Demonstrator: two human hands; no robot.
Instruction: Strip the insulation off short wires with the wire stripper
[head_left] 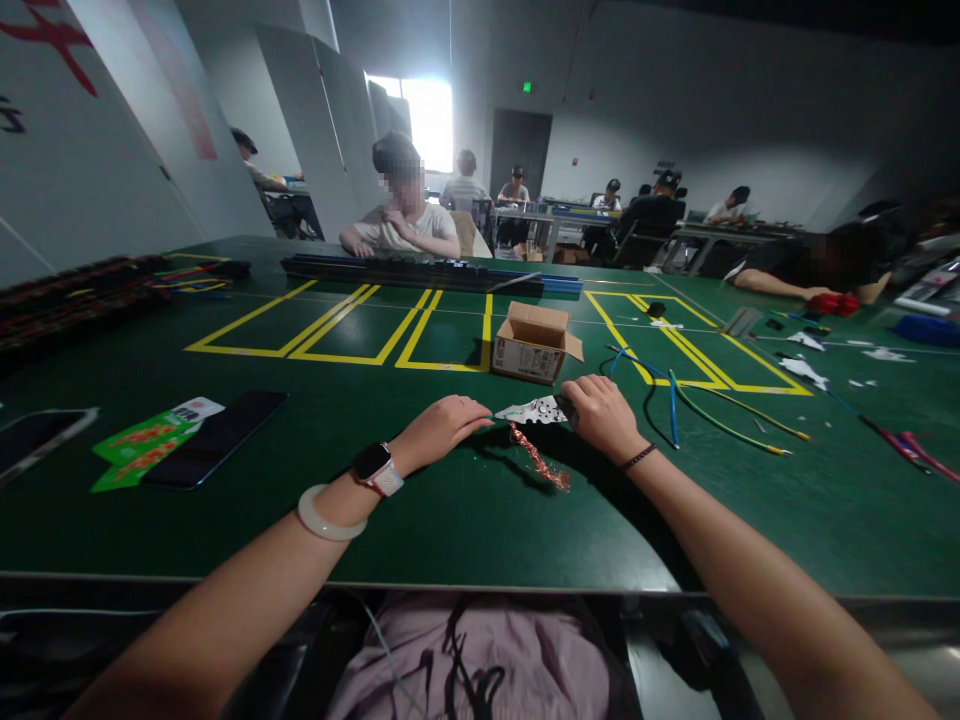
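My right hand [604, 415] is closed round the handles of a metal wire stripper [534, 410], whose flat jaws point left. My left hand [442, 430] is closed in a pinch at the tool's tip, holding one end of a strand of bare copper wire [540, 458]. The copper strand hangs down and to the right onto the green table [450, 510]. A watch and a pale bangle sit on my left wrist, a dark band on my right.
A small open cardboard box [534, 343] stands just behind the tool. Blue, green and yellow wires [697, 405] lie to the right. A phone [214, 438] and green packets [150, 440] lie left. Yellow tape marks the table. Other people sit at the far side and right.
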